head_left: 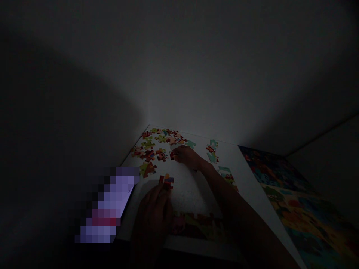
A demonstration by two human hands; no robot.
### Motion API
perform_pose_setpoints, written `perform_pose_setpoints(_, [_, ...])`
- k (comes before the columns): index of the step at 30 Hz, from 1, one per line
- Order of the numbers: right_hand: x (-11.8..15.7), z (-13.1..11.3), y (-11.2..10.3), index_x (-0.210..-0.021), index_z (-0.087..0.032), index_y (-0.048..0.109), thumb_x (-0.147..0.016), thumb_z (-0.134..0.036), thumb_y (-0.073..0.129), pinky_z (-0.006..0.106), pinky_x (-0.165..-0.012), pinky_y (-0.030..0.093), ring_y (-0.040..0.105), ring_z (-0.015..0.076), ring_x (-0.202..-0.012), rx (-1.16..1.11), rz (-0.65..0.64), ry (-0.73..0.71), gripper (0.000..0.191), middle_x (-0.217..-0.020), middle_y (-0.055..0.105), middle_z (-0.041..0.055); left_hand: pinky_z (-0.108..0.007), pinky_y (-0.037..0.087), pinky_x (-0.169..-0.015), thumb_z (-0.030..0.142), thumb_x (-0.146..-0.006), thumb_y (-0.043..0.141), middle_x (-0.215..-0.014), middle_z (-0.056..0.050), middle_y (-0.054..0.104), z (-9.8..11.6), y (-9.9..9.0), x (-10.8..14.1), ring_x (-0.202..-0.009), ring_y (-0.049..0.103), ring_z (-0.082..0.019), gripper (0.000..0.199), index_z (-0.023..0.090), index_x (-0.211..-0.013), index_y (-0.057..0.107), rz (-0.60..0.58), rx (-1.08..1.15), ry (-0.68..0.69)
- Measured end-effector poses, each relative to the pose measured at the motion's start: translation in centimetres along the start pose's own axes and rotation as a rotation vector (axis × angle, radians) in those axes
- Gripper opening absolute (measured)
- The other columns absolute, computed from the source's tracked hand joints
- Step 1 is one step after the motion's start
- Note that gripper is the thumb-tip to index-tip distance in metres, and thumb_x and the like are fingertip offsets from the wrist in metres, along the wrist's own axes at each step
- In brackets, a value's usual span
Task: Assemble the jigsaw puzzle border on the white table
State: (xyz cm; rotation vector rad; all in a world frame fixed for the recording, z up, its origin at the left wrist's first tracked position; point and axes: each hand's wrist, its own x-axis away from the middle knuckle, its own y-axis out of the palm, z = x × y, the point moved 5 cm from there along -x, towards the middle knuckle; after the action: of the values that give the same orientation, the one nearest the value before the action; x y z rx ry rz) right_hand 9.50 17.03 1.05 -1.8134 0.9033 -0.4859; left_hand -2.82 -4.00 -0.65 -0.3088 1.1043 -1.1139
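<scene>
Left grip [153, 213] clenched on a small red-and-blue cardboard jigsaw piece [167, 182], light and stiff, best pinched by its edges, over a white desk [232, 158]; right grip [183, 156] rests beside scattered multicoloured cardboard pieces [157, 149], its hold unclear.

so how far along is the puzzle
Looks early, though the dim light hides detail. Done: only a joined strip at the near end. In hand: the left hand holds a red piece, and the right hand is at the edge of the loose pieces. Left: most of those loose pieces, lying in scattered clusters further up.
</scene>
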Motion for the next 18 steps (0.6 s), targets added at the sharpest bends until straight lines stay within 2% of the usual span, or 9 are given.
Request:
perform_pose_setpoints(3, [0.0,0.2,0.2,-0.122,-0.016,0.066,-0.087,-0.03,0.062,0.037,-0.098,0.043,0.058,0.027,-0.11,0.035,-0.004,0.031,0.038,-0.117,0.065,0.0141,-0.043,0.052,-0.098,0.02,-0.094,0.042,-0.132,-0.01,0.063,0.0,0.0,0.0,-0.117,0.06,-0.024,0.037,0.019,-0.123,0.065,-0.004,0.006,-0.013])
perform_pose_setpoints(13, [0.9,0.6,0.4,-0.141,-0.02,0.049,-0.081,-0.044,0.07,0.044,-0.096,0.043,0.056,0.0338,-0.118,0.085,0.037,0.27,0.069,-0.129,0.06,0.0176,-0.043,0.052,-0.098,0.019,-0.095,0.04,-0.134,-0.01,0.062,0.0,0.0,0.0,-0.119,0.059,-0.024,0.037,0.018,-0.121,0.066,-0.039,-0.034,-0.004])
perform_pose_setpoints(18, [1.5,0.1,0.1,-0.137,-0.019,0.053,-0.077,-0.039,0.075,0.045,-0.097,0.043,0.056,0.0331,-0.119,0.054,0.085,0.341,0.067,-0.128,0.06,0.0174,-0.044,0.053,-0.096,0.017,-0.094,0.039,-0.131,-0.011,0.064,0.2,0.0,-0.1,-0.116,0.06,-0.024,0.036,0.016,-0.117,0.067,-0.022,-0.044,0.003])
